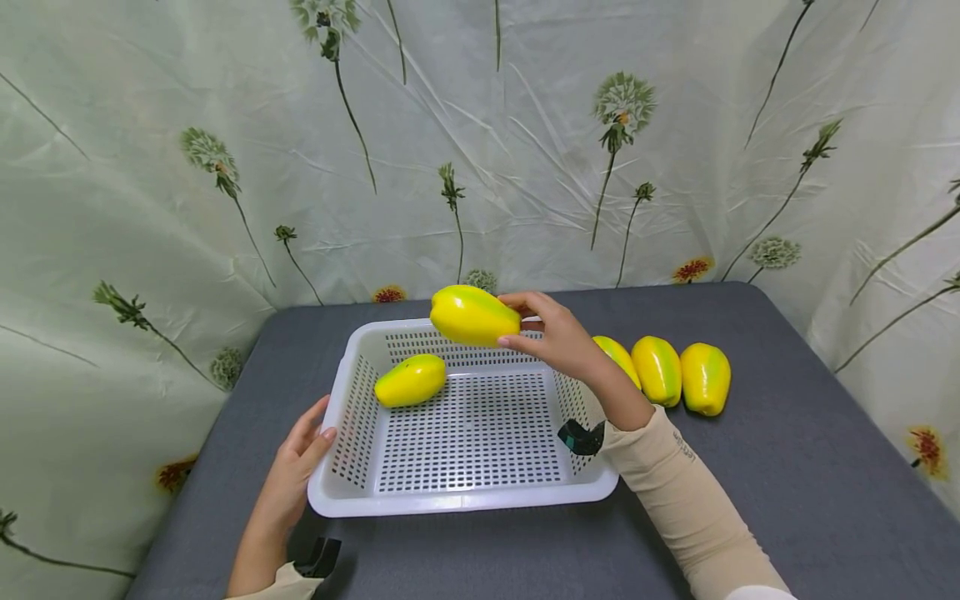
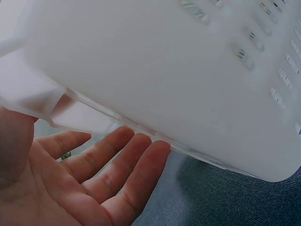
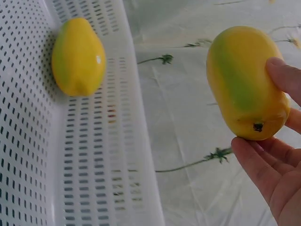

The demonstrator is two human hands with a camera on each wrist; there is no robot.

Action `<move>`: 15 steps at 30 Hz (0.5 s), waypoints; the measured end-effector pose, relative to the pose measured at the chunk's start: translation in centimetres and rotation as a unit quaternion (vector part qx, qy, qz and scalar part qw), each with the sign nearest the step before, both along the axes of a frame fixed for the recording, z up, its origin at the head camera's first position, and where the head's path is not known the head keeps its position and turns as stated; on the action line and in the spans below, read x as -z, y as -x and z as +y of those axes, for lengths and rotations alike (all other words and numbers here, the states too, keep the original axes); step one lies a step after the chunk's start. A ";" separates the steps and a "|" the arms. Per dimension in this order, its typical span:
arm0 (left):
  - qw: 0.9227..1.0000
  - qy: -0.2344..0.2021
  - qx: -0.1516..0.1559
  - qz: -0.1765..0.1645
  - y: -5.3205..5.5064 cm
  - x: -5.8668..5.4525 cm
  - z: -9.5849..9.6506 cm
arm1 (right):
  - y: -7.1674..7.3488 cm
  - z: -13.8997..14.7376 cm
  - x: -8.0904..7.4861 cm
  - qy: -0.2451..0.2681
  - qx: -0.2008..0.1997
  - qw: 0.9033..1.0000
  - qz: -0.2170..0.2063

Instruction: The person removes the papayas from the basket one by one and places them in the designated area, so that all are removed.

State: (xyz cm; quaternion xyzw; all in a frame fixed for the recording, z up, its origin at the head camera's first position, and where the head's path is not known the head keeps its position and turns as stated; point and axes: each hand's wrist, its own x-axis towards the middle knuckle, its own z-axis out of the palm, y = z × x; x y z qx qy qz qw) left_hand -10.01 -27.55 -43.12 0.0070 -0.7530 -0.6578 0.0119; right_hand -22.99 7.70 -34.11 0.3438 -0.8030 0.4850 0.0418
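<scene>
The right grip (image 1: 558, 340) holds a yellow fruit (image 1: 475, 316) near the far rim of the basket (image 1: 461, 502), open room below; left grip (image 1: 294, 462) clasps its side rim; right wrist (image 1: 617, 390) partly hides another fruit (image 1: 617, 351).

A: Head view, lighting?
B: Bright, soft, evenly spread; falls from above.
A: Glare?
B: Small pale gleams on the held fruit (image 1: 472, 317) and the three fruits (image 1: 657, 371) toward the far right corner of the bench (image 1: 787, 467); faint sheen along creases of the patterned cloth (image 1: 525, 125).
A: Shadows?
B: Soft-edged; a dark patch between the white basket (image 1: 461, 504) and the bench's near edge.
A: Distortion?
B: Wide-angle stretch toward the outer margins.
A: Left wrist view?
B: Dimmer, cool cast. Basket wall hazy, slots blurred; fingers (image 2: 141, 174) clearer.
A: Right wrist view?
B: Muted. One hard white glint on the fruit in the basket (image 3: 77, 56); cloth slightly soft.
</scene>
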 end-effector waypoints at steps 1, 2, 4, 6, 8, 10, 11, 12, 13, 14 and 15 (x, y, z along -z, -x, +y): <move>1.000 0.001 0.000 0.000 0.0 0.0 0.0 | -0.1 0.3 0.0 0.002 0.005 1.000 0.003; 1.000 0.001 -0.001 -0.001 0.0 0.0 0.0 | -0.3 0.6 -0.1 0.004 0.011 1.000 0.005; 1.000 -0.001 -0.002 -0.002 0.0 0.0 0.1 | -0.6 1.2 -0.2 0.006 0.021 1.000 0.003; 1.000 -0.001 -0.001 -0.002 0.0 -0.1 0.1 | -1.0 1.8 -0.5 0.010 0.031 0.999 -0.003; 1.000 -0.002 0.000 -0.001 0.0 -0.1 0.1 | -1.8 2.2 -1.2 0.011 0.040 0.999 -0.007; 1.000 0.000 0.003 0.001 0.0 0.0 0.0 | -2.7 2.5 -1.9 0.013 0.049 0.999 -0.010; 1.000 0.000 0.004 0.001 0.0 0.0 0.0 | -3.0 2.7 -2.2 0.015 0.053 0.998 -0.011; 1.000 0.000 0.004 0.001 0.0 0.0 0.0 | -3.4 2.9 -2.4 0.013 0.058 0.998 -0.011; 1.000 0.001 0.004 0.000 0.1 0.0 0.0 | -3.4 3.2 -2.3 0.013 0.062 0.998 -0.012; 1.000 0.001 0.004 -0.002 0.0 0.0 0.0 | -3.3 3.5 -1.9 0.014 0.066 0.998 -0.013; 1.000 0.001 0.004 -0.004 0.0 0.0 0.0 | -3.3 3.8 -1.7 0.012 0.072 0.997 -0.011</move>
